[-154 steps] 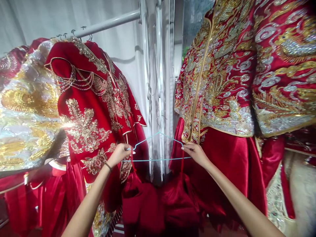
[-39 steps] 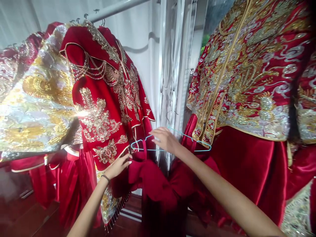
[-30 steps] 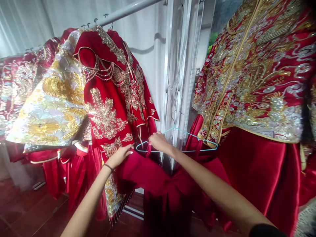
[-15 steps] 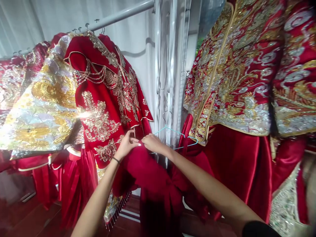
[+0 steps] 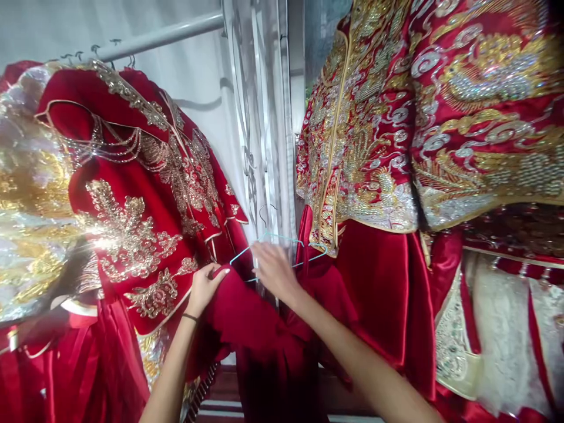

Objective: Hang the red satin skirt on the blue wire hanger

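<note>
A thin light-blue wire hanger hangs low in front of the white ribbed window frame. The right hand covers the hanger's middle, blurred, so whether its fingers close on the wire cannot be told. Just left of the hanger, the left hand pinches a fold of plain dark-red satin cloth, which drapes below the hanger. Left of the hanger hangs a red gold-embroidered robe; right of it, a red jacket with gold and silver embroidery.

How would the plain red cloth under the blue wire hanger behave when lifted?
Probably floppy: the red cloth sags in folds below the left hand. Its sheen suggests slipperiness on the thin hanger at the right hand.
</note>
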Tool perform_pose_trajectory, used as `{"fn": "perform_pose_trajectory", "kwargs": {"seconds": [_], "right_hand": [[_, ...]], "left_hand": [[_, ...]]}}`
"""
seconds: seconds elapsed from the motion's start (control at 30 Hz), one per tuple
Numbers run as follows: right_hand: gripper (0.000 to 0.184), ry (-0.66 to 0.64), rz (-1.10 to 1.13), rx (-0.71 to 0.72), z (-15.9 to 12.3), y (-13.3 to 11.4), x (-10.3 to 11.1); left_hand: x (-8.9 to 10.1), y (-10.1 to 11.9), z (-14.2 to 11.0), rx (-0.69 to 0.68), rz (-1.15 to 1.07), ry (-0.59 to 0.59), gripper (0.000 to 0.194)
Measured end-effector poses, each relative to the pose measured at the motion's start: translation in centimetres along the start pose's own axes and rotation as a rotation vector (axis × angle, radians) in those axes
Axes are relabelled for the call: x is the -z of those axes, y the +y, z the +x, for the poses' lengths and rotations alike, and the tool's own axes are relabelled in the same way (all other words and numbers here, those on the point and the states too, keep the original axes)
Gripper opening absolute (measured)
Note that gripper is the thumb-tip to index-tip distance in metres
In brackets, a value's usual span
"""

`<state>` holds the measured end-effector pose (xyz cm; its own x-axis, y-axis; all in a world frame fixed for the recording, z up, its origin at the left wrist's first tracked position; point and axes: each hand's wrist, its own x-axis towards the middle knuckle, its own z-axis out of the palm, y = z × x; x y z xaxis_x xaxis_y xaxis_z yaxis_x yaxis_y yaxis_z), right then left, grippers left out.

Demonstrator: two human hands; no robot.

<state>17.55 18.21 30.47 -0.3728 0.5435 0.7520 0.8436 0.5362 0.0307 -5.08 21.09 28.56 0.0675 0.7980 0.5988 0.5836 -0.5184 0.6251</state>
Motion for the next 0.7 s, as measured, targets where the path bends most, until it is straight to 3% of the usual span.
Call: {"fn": "perform_pose_trajectory", "kwargs": {"seconds": [0.07,0.13,0.2,0.23,0.27,0.37,0.47,0.53,0.7], "right_hand": [[0.035,0.057,-0.066,-0.433,-2.9,3.3,1.9],[0.042,0.013,-0.163,-0.873,-5.6,7.0,3.2],[0.050,-0.128,-0.157,-1.043,-7.5,10.1,3.4],[0.052,-0.199,-0.114,-1.056,-8.2,11.2,3.2],[0.051,-0.250,-0.061,-1.044,-8.7,12.0,2.7],[0.037,-0.272,0.019,-1.004,-9.3,12.7,1.2],[0.027,-0.218,-0.021,-0.998,-9.4,13.0,1.0],[0.029,-0.196,-0.037,-0.997,-9.1,13.6,1.7],[0.029,-0.091,-0.068,-0.884,-6.6,14.5,4.1]], "left_hand": [[0.4,0.4,0.1,-0.016,0.037,-0.039,0.027],[0.1,1.6,-0.1,-0.065,0.171,0.059,0.027],[-1.6,3.4,-0.4,-0.135,0.338,0.240,0.031],[-3.1,4.4,-0.6,-0.178,0.396,0.281,0.031],[-4.9,5.3,-0.8,-0.226,0.419,0.250,0.030],[-10.7,7.0,-1.0,-0.353,0.419,-0.102,0.031],[-14.5,6.6,-0.9,-0.310,0.446,-0.259,0.034],[-15.1,5.7,-1.0,-0.285,0.451,-0.286,0.035],[-14.3,5.0,-1.2,-0.289,0.454,-0.295,0.035]]}}
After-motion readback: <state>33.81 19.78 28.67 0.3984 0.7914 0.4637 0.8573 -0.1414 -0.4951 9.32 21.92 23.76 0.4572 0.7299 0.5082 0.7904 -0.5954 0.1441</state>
